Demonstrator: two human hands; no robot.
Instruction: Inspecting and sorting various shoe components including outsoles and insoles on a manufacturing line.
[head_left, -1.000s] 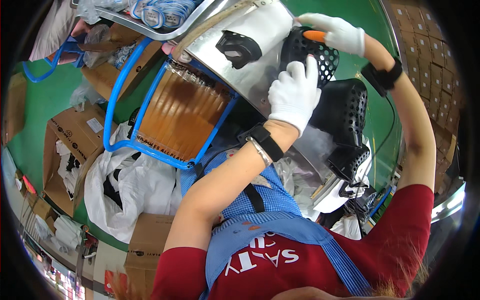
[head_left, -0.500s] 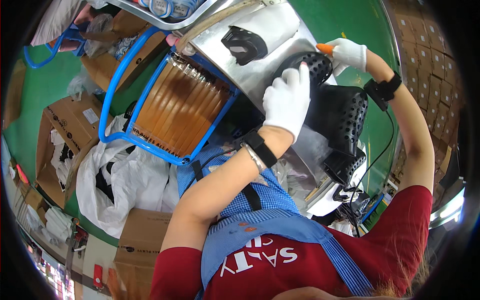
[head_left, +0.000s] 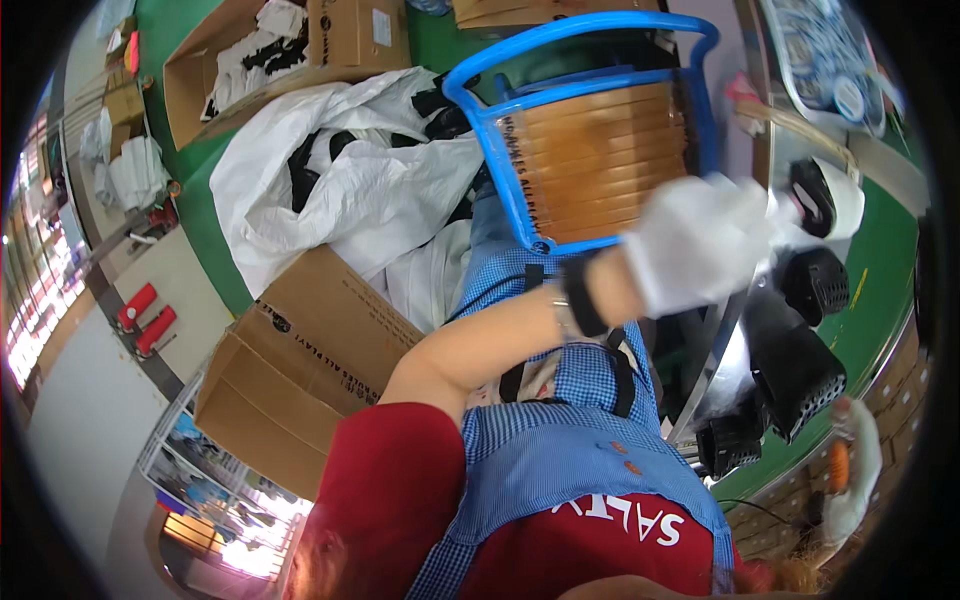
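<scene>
Head view: left hand [head_left: 705, 240] gloved, blurred (grip unreadable), just left of black mesh parts [head_left: 800, 370]; right hand [head_left: 845, 480] apparently closed on orange tool [head_left: 838, 466].

Open brown cardboard box [head_left: 300, 375] sits centre-left; another open carton [head_left: 290, 50] with white bags lies upper left.

Tight bench, little free room.
Black perforated parts [head_left: 800, 375] crowd the green bench [head_left: 880, 270]; blue crate [head_left: 600, 150] and white bags [head_left: 340, 190] block the left.
</scene>
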